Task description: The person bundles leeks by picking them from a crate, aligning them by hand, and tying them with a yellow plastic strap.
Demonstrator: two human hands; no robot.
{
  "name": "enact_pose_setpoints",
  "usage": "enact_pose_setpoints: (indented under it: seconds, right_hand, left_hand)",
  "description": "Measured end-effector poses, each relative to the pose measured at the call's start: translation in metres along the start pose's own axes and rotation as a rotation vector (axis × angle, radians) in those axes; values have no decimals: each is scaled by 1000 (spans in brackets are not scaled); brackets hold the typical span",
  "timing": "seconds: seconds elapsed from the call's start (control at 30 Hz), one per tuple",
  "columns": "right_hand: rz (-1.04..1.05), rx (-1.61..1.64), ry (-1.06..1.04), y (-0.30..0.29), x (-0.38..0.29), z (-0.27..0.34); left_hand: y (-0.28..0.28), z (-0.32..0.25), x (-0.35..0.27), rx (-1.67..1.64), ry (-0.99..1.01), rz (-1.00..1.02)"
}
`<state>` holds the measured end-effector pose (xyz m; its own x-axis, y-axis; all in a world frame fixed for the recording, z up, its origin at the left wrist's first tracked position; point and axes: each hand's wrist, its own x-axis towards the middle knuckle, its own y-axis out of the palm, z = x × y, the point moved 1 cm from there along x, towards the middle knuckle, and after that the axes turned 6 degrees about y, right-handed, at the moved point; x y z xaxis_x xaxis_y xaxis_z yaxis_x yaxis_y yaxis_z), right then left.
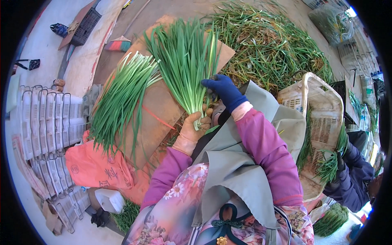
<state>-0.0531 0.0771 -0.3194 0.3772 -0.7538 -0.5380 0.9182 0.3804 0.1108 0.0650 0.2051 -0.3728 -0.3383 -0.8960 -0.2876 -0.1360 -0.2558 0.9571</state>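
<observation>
My left hand (pixel 193 126), in a tan glove, grips a bunch of garlic chives (pixel 186 64) by its pale stem ends. The green leaves fan out away from me over a brown board (pixel 153 113). My right hand (pixel 223 90), in a dark blue glove, is at the right side of the stems with its fingers bent. Whether a leaf is pinched between those fingers cannot be made out. A second bunch of chives (pixel 122 101) lies on the board to the left, its pale ends pointing away from me.
Beyond my right hand is a large heap of loose leaves (pixel 269 43). A dirty white plastic basket (pixel 324 122) stands at the right, where a co-worker's gloved hand (pixel 340 165) holds greens. White crates (pixel 52 119), a red bag (pixel 98 165) and a broom (pixel 119 44) are at the left.
</observation>
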Motion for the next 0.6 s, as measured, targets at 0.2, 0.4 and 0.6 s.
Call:
enact_pose_setpoints:
  seconds: [0.2,0.4,0.6]
  right_hand:
    - [16,18,-133,-10,-49,4]
    - [179,-234,-420,-6,-89,-2]
    - [309,-456,-525,-6,-106,6]
  left_hand:
    - [3,5,1,-198,12,95]
    - [12,6,3,-147,79,75]
    - [15,7,5,-93,125,104]
